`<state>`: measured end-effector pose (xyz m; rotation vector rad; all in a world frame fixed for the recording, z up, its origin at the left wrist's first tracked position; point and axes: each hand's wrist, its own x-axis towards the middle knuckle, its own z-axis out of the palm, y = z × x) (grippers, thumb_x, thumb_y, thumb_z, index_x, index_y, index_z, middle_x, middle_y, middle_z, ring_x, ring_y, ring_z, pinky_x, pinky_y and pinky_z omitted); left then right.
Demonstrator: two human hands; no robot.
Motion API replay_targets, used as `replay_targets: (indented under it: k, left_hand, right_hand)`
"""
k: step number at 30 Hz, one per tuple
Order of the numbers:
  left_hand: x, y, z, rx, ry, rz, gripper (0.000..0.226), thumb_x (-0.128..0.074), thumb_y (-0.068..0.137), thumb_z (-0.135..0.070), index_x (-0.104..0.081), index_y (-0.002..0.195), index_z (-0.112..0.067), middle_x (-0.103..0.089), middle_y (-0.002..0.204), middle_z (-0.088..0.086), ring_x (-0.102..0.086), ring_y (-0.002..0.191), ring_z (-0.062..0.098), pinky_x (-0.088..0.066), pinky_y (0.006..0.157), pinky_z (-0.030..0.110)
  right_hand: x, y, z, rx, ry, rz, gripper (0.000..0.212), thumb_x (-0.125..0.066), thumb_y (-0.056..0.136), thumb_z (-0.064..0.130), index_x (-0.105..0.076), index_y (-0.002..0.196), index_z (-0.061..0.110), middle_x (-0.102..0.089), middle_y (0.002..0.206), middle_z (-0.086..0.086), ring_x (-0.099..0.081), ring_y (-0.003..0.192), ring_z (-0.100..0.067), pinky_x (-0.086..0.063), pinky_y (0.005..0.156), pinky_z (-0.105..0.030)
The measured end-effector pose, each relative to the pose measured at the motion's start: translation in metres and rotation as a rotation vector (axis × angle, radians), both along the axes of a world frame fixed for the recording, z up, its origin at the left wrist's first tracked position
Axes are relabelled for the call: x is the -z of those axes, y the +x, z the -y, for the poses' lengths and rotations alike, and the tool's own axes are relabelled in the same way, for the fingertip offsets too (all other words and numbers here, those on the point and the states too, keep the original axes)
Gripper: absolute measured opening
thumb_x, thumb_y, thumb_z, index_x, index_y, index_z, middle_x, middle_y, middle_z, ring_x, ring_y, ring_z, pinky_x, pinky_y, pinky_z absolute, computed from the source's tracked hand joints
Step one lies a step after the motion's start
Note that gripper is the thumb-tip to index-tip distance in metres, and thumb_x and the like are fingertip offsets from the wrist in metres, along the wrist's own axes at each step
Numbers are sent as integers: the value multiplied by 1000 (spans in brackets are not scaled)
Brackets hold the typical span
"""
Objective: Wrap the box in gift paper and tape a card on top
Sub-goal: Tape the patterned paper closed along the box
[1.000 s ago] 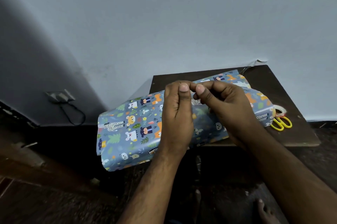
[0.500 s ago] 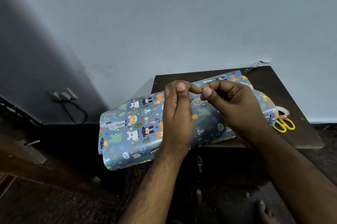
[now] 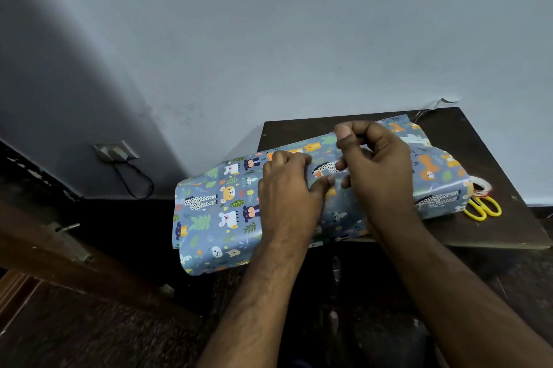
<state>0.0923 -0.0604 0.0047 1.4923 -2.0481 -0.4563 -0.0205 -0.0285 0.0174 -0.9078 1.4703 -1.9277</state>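
Head view: my left hand (image 3: 287, 191) presses flat on the gift paper (image 3: 215, 212) wrapped over the box, holding the seam; my right hand (image 3: 377, 167) beside it pinches something small, likely tape, can't confirm. Seam-taping step, I reckon; next: lay it across the overlap just under my right fingertips without letting the paper slip.

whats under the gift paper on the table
The gift paper is bulged up around something bulky, presumably the box, but that is fully covered. Both hands, left and right, are on top of it. Its left end hangs off the table.
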Motion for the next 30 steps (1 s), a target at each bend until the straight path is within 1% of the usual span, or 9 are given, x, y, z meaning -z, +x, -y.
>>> replay_targets:
  k: [2,4,8,12,15,18,20,24,30]
  left_hand:
    - [1,3,7,-20,26,-92,68,-83,74,-56,-63,127,-19,-54,123,-1,-49,120,20,-44,99,40]
    - [2,6,15,-27,76,-173,79,-89,64,-57,-62,128,-20,-53,122,-5,-50,120,17,-46,99,40]
    - [2,9,31,-40,120,-325,62,-95,64,-40,-67,116,-22,-55,108,-8,-55,111,17,-50,95,42]
    - [7,3,38,-68,44,-368,38,-91,71,-31,-71,102,-24,-56,92,-12,-58,97,21,-52,86,45]
    - [14,1,42,-74,32,-358,35,-88,74,-31,-71,104,-27,-58,90,-13,-59,96,21,-52,84,46]
    - [16,2,45,-62,25,-371,37,-88,74,-32,-71,106,-29,-59,90,-14,-60,95,20,-53,83,46]
    - [15,2,45,-52,5,-367,37,-88,75,-33,-71,107,-30,-60,90,-14,-60,96,19,-53,84,45]
    - [18,3,44,-35,-20,-344,32,-85,79,-31,-72,109,-31,-64,92,-13,-59,97,16,-52,84,42]
    - [19,3,46,-57,-10,-387,25,-81,84,-20,-72,105,-29,-66,90,-12,-64,94,16,-55,84,44]
  right_hand:
    - [3,3,7,-4,13,25,12,-66,99,21,-71,95,12,-62,70,11,-56,57,-6,-48,44,-25]
    - [5,1,13,39,11,11,11,-66,99,23,-72,94,14,-65,76,7,-57,55,-4,-50,48,-30]
    - [5,-14,32,-10,98,-207,11,-67,98,27,-70,88,27,-65,73,12,-60,55,-3,-51,57,-31]
    - [7,-24,49,-129,244,-487,11,-67,97,25,-72,87,24,-66,72,8,-66,60,-9,-50,61,-26]
    - [15,-24,51,-110,264,-595,9,-68,95,25,-74,90,21,-67,74,9,-63,66,-5,-47,64,-25]
    - [19,-25,50,-84,275,-686,6,-70,93,26,-75,90,24,-67,85,8,-61,74,-2,-43,65,-21]
    - [17,-25,50,-64,286,-727,6,-71,93,26,-76,91,24,-64,88,8,-60,76,-1,-42,66,-16]
    - [16,-26,51,-35,314,-762,8,-70,93,25,-77,91,21,-58,79,15,-56,70,2,-34,59,-6]
    - [16,-24,54,11,330,-750,11,-70,93,27,-77,90,19,-52,70,10,-49,63,-3,-33,57,-18]
